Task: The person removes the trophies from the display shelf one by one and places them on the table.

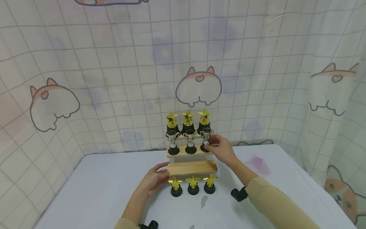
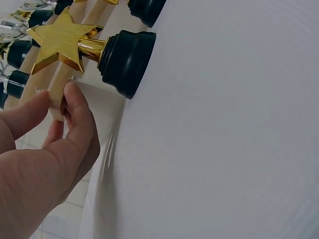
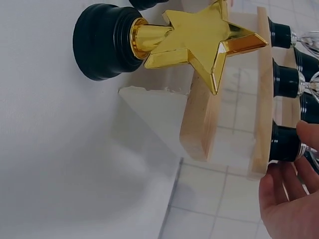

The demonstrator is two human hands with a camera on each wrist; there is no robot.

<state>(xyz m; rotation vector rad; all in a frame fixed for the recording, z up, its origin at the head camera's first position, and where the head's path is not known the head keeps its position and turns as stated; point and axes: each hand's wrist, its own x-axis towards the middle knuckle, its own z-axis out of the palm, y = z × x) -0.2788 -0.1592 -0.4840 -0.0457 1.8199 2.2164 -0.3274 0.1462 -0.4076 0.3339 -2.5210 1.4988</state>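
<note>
Right grip (image 1: 222, 149) holds silver cup (image 1: 206, 135) — gold stars (image 1: 187, 119) behind, wooden step (image 1: 192, 168) below.

The person's left arm (image 1: 135, 202) points toward one o'clock from where I stand, the left hand (image 1: 154, 180) pinching between thumb (image 2: 31, 115) and curled fingers (image 2: 77, 107). The right arm (image 1: 254, 183) slants toward ten o'clock, its tan sleeve (image 1: 281, 203) ending on the forearm (image 1: 242, 170). The right hand (image 1: 223, 150), at two o'clock from the left, has its thumb (image 3: 310, 134) set opposite its curled fingers in a grip.
</note>
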